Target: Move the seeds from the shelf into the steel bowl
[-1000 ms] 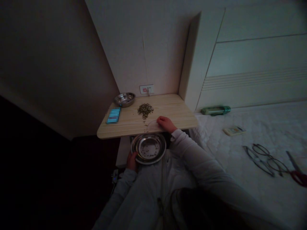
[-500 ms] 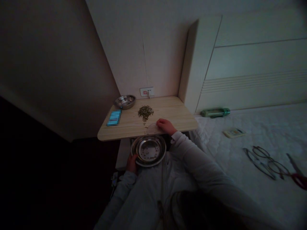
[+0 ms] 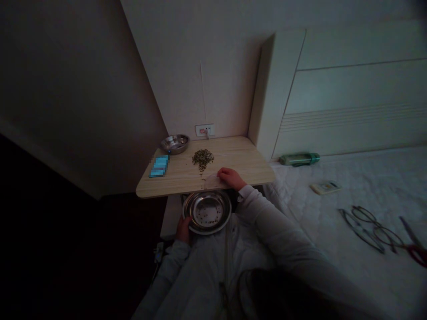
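A wide steel basin (image 3: 193, 204) is being grasped at its rim by the left hand (image 3: 184, 229), and is being held just below the near edge of the wooden tabletop (image 3: 240, 155). A thin translucent sheet (image 3: 211, 181) is being pinched between the fingers of the right hand (image 3: 231, 178), and is being held low over the tabletop, close to that edge. Small dark grains (image 3: 203, 157) are being borne by the tabletop in a pile beyond the sheet, with a thin trail reaching back toward it; a few loose grains (image 3: 213, 221) are being held in the basin, beside the left grip. Beyond the left grip, a phone (image 3: 159, 166) and a smaller steel bowl (image 3: 175, 143) are being supported by the tabletop. Well to the right of the right grip, a green bottle (image 3: 299, 159), eyeglasses (image 3: 362, 231) and red-handled scissors (image 3: 416, 254) are being borne by the white bedding (image 3: 300, 202).
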`<state>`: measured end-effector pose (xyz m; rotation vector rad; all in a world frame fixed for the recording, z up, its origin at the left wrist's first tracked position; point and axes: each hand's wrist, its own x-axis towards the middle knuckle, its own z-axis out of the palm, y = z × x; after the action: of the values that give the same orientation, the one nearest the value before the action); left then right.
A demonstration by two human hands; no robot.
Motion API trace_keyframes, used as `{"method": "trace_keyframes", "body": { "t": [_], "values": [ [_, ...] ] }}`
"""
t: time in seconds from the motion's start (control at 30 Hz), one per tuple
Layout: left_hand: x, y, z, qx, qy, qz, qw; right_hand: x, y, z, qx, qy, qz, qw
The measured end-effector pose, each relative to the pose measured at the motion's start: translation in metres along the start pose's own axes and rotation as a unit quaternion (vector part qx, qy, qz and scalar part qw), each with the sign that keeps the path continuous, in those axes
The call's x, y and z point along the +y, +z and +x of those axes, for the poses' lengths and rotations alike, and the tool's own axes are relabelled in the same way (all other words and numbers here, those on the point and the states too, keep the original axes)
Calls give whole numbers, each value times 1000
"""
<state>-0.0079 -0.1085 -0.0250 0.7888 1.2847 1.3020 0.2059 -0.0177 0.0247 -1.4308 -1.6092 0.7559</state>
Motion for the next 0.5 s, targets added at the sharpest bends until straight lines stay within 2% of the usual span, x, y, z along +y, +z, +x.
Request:
{"method": "trace_keyframes", "body": {
  "t": [0.2,0.33,0.5],
  "values": [
    [2,3,0,6,-46,-25,999,-1,-1,-1,1,4,10,1000],
    [4,3,-2,3,-52,-35,998,-1,-1,-1,31,8,19,999],
    [-4,0,3,-6,-43,-42,998,-1,-1,-1,48,16,23,998]
  ]
}}
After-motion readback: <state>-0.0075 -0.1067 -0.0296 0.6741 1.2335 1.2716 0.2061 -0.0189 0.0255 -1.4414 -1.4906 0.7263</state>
